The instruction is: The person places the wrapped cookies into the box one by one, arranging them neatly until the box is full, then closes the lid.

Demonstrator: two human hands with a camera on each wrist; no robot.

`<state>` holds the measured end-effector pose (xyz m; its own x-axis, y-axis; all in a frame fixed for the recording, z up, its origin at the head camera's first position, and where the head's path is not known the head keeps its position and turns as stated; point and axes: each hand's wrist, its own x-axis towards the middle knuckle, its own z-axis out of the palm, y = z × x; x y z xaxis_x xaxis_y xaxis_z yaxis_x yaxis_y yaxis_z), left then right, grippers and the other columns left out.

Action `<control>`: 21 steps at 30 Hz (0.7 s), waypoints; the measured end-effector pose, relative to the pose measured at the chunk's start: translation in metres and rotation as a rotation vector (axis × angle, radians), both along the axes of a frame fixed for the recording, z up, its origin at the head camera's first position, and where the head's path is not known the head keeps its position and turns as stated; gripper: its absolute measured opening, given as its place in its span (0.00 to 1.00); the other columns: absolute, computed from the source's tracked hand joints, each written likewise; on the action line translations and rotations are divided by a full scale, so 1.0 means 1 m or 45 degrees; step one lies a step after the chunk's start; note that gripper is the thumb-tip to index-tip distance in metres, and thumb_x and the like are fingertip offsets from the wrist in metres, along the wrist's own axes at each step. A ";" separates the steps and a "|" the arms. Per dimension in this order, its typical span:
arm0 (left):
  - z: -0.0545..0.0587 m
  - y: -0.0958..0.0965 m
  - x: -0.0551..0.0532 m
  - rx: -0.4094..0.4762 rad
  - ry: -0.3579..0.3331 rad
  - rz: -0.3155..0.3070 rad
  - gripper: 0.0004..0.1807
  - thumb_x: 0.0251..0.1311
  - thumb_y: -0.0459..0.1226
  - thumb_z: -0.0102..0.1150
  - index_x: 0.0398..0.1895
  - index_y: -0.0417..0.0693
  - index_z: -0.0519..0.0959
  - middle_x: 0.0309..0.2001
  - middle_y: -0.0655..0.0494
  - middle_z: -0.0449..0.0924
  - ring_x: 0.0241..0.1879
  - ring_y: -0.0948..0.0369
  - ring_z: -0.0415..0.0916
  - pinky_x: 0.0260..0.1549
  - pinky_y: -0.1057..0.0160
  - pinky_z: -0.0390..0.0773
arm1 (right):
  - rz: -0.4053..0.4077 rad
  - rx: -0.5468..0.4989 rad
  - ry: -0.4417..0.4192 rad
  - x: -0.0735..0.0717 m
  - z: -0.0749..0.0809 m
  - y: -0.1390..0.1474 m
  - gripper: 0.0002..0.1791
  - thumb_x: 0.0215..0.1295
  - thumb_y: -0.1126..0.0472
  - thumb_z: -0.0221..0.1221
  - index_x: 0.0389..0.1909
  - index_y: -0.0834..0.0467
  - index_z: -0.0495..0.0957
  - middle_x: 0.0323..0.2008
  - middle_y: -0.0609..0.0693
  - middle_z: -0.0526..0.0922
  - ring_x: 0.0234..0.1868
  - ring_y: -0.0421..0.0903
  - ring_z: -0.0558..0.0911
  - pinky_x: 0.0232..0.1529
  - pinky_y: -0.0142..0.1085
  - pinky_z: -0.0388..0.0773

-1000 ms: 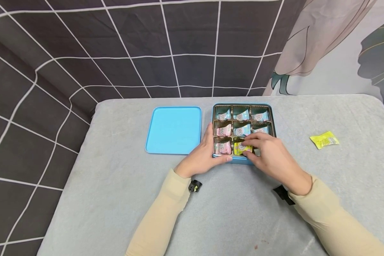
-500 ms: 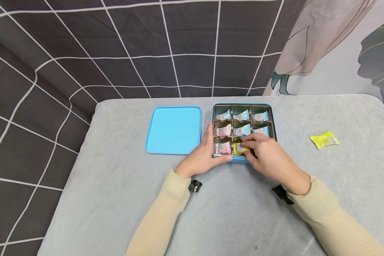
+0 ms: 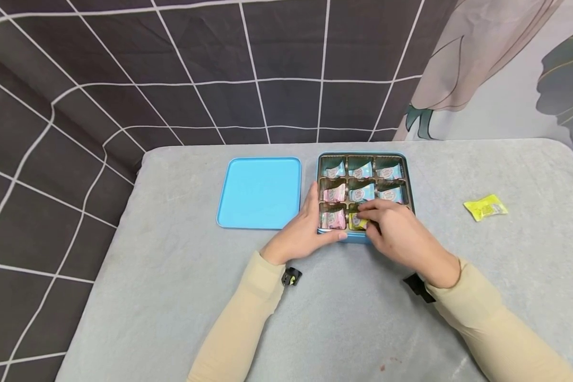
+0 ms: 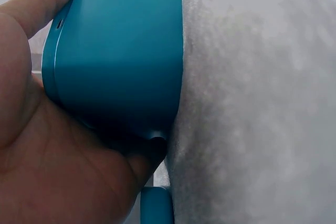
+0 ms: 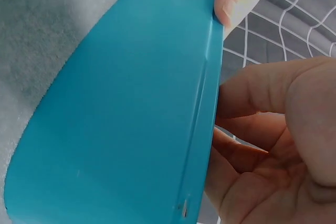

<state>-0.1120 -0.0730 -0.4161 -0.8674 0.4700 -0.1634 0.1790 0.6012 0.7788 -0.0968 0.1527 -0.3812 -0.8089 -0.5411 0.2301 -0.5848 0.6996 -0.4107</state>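
Observation:
A blue tin (image 3: 358,239) with a gold divided tray lies without its lid near the table's far side. My left hand (image 3: 298,228) grips its front left corner, fingers along the left wall and thumb over the front rim. Wrapped candies sit in the compartments: light-blue candies (image 3: 361,193) toward the back and right, pink candies (image 3: 333,219) at the left. In the front row's middle compartment, my right hand (image 3: 403,231) pinches a yellow wrapped candy (image 3: 357,221), its fingers covering the candy's right part. That hand also hides the front right compartment. Tray contents are out of sight in both wrist views.
The blue lid (image 3: 260,193) lies flat left of the tin. Another yellow wrapped candy (image 3: 485,207) is on the grey tablecloth (image 3: 172,276) at the right. A dark checked curtain (image 3: 286,63) hangs behind the table and along its left side.
My right hand has shifted slightly left, covering more of the yellow candy in the front middle compartment. The left hand, tin, lid and loose candy keep their places.

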 end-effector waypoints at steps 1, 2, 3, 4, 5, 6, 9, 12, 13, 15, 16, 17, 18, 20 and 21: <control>0.000 0.000 0.000 -0.001 0.001 0.001 0.66 0.64 0.60 0.61 0.78 0.44 0.20 0.80 0.47 0.17 0.78 0.60 0.24 0.74 0.54 0.46 | -0.002 0.003 -0.004 0.000 0.000 0.000 0.13 0.60 0.75 0.57 0.44 0.71 0.85 0.47 0.62 0.85 0.47 0.58 0.84 0.43 0.48 0.81; 0.000 0.000 0.000 -0.001 0.000 0.003 0.66 0.64 0.60 0.61 0.78 0.44 0.21 0.80 0.48 0.17 0.78 0.60 0.24 0.74 0.54 0.46 | -0.004 0.006 -0.006 0.000 0.001 0.000 0.13 0.60 0.75 0.57 0.44 0.71 0.85 0.47 0.62 0.85 0.47 0.58 0.85 0.43 0.48 0.81; 0.000 0.000 0.000 0.000 -0.001 0.003 0.66 0.63 0.61 0.61 0.78 0.44 0.21 0.80 0.48 0.17 0.78 0.60 0.24 0.74 0.54 0.46 | -0.005 0.009 -0.008 -0.001 0.001 0.000 0.13 0.60 0.76 0.57 0.44 0.71 0.85 0.47 0.62 0.85 0.46 0.58 0.85 0.42 0.48 0.81; 0.000 0.000 0.000 0.001 -0.002 0.003 0.66 0.63 0.61 0.61 0.78 0.44 0.21 0.80 0.48 0.17 0.78 0.60 0.24 0.74 0.54 0.46 | -0.007 0.011 -0.008 -0.001 0.001 0.000 0.13 0.60 0.76 0.57 0.44 0.71 0.85 0.47 0.61 0.86 0.46 0.58 0.85 0.42 0.47 0.81; 0.000 -0.001 0.000 0.001 -0.003 0.003 0.66 0.63 0.61 0.61 0.78 0.45 0.20 0.80 0.48 0.17 0.78 0.60 0.24 0.74 0.54 0.46 | -0.008 0.012 -0.006 -0.001 0.001 0.000 0.13 0.59 0.76 0.58 0.44 0.71 0.85 0.47 0.61 0.86 0.46 0.57 0.85 0.41 0.47 0.81; 0.000 -0.001 0.000 0.001 -0.003 0.001 0.66 0.63 0.61 0.61 0.78 0.45 0.20 0.80 0.48 0.17 0.78 0.60 0.24 0.74 0.54 0.46 | -0.009 0.011 -0.003 -0.001 0.001 0.000 0.13 0.59 0.77 0.58 0.44 0.70 0.85 0.46 0.61 0.86 0.45 0.57 0.85 0.41 0.47 0.81; -0.001 -0.001 0.000 0.000 -0.002 -0.002 0.66 0.63 0.61 0.60 0.78 0.45 0.20 0.80 0.48 0.16 0.78 0.60 0.23 0.75 0.54 0.45 | -0.007 0.005 0.011 -0.002 0.002 0.001 0.12 0.58 0.77 0.60 0.43 0.70 0.85 0.46 0.60 0.85 0.43 0.56 0.85 0.40 0.47 0.82; -0.001 -0.001 0.000 -0.001 0.001 -0.007 0.66 0.64 0.61 0.60 0.78 0.45 0.20 0.79 0.48 0.16 0.78 0.60 0.23 0.75 0.55 0.44 | -0.001 -0.008 0.030 -0.003 0.003 0.002 0.13 0.57 0.78 0.61 0.44 0.69 0.85 0.44 0.60 0.85 0.42 0.55 0.85 0.39 0.47 0.81; -0.001 -0.002 0.000 0.000 0.003 -0.008 0.66 0.64 0.61 0.60 0.78 0.45 0.20 0.79 0.48 0.16 0.78 0.60 0.23 0.75 0.55 0.44 | 0.001 -0.011 0.038 -0.003 0.003 0.002 0.14 0.57 0.78 0.61 0.44 0.69 0.85 0.44 0.59 0.86 0.42 0.54 0.85 0.39 0.47 0.81; 0.000 -0.002 0.000 0.006 0.003 -0.008 0.66 0.64 0.60 0.61 0.78 0.45 0.20 0.79 0.47 0.16 0.78 0.60 0.23 0.75 0.54 0.44 | -0.002 -0.016 0.059 -0.003 0.002 0.002 0.15 0.56 0.79 0.62 0.44 0.68 0.85 0.42 0.59 0.86 0.41 0.54 0.85 0.39 0.48 0.81; 0.000 -0.002 0.000 0.010 0.004 -0.008 0.66 0.64 0.60 0.61 0.78 0.44 0.20 0.79 0.47 0.16 0.78 0.60 0.23 0.75 0.54 0.44 | -0.010 -0.016 0.068 -0.003 0.002 0.002 0.16 0.55 0.79 0.62 0.45 0.68 0.85 0.41 0.59 0.87 0.41 0.55 0.85 0.40 0.49 0.81; 0.000 -0.001 0.000 0.012 0.004 -0.007 0.66 0.64 0.59 0.61 0.78 0.44 0.20 0.80 0.47 0.16 0.78 0.60 0.23 0.75 0.54 0.44 | -0.020 -0.014 0.075 -0.004 0.002 0.002 0.16 0.55 0.79 0.62 0.45 0.68 0.85 0.41 0.59 0.87 0.42 0.55 0.85 0.41 0.49 0.81; 0.000 -0.001 0.000 0.015 0.004 -0.006 0.65 0.64 0.59 0.61 0.78 0.44 0.20 0.80 0.48 0.16 0.78 0.61 0.23 0.75 0.54 0.44 | -0.035 -0.011 0.080 -0.004 0.002 0.002 0.16 0.55 0.79 0.62 0.45 0.68 0.85 0.40 0.59 0.87 0.42 0.56 0.85 0.43 0.50 0.81; 0.000 -0.001 0.000 0.020 0.008 -0.007 0.65 0.64 0.59 0.61 0.78 0.44 0.21 0.80 0.47 0.17 0.78 0.61 0.23 0.75 0.54 0.44 | -0.067 -0.004 0.078 -0.004 0.002 0.002 0.16 0.55 0.78 0.63 0.45 0.67 0.85 0.40 0.60 0.88 0.44 0.57 0.85 0.46 0.52 0.80; 0.000 -0.001 0.000 0.020 0.012 -0.008 0.65 0.64 0.58 0.61 0.78 0.44 0.21 0.80 0.47 0.17 0.78 0.61 0.23 0.75 0.54 0.44 | -0.082 0.001 0.073 -0.004 0.002 0.003 0.16 0.55 0.77 0.64 0.46 0.67 0.85 0.40 0.60 0.88 0.44 0.58 0.85 0.47 0.53 0.80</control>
